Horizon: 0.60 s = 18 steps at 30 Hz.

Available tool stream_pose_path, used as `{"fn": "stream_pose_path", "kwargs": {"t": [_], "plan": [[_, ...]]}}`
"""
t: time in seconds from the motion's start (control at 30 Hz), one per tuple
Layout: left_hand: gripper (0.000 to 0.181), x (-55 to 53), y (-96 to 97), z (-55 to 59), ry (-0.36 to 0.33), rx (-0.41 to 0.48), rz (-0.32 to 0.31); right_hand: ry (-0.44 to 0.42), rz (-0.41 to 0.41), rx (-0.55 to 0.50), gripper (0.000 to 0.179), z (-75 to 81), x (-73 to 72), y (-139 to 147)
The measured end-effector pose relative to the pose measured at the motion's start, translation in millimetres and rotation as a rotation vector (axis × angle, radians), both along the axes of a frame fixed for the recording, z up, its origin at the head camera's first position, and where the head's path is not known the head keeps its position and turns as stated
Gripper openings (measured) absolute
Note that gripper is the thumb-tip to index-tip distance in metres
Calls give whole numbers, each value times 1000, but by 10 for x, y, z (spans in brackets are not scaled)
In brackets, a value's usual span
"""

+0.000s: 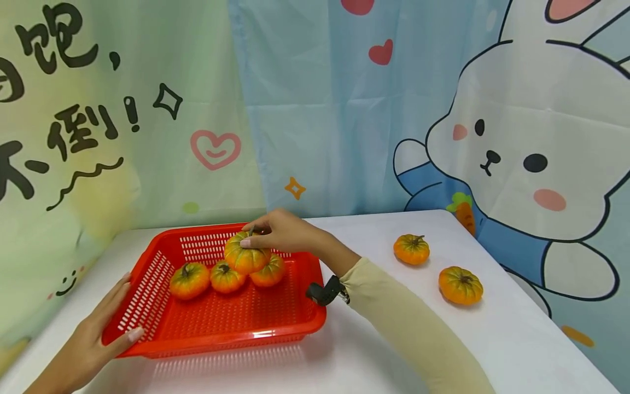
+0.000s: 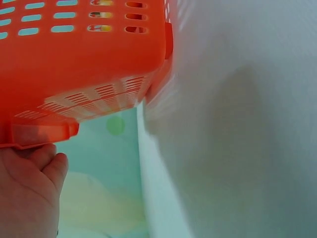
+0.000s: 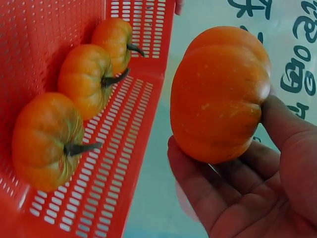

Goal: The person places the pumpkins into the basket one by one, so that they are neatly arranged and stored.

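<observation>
Well, held pumpkin (image 1: pixel 246 259): ribbed, orange (w/ grn).

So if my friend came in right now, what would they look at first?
Probably the big white rabbit on the cloth, filling the right side behind the table. Next might be the bright red basket on the left, with three orange pumpkins in it and a fourth in the right hand above it. Two more pumpkins sit on the table, right of the basket.

Black Chinese characters (image 1: pixel 82 145) on the backdrop cloth (image 1: pixel 300 115) read "不倒!" beneath a cut-off line (image 1: pixel 79 59).
</observation>
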State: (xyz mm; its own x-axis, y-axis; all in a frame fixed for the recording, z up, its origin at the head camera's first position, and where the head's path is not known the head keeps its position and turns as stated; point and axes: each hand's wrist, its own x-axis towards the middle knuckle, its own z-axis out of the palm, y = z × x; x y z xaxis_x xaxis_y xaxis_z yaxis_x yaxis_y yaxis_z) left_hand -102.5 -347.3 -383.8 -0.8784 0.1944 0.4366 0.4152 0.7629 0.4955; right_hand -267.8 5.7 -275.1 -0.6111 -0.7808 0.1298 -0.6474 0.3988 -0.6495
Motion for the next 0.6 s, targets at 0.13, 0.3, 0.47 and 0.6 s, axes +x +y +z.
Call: {"fn": "stream_pose_path", "kwargs": {"t": [0.13,0.3,0.47,0.6], "plan": [[84,6,-2,-5,-14,-6,13,3,41,27,39,-21,8,-151],[83,17,-18,-18,-29,-7,32,0,117,81,44,-54,4,-360],[83,14,-7,-20,-5,7,13,-58,156,104,44,-139,6,-477],[83,1,9,0,7,8,3,-74,170,140,40,-201,9,-525]]}}
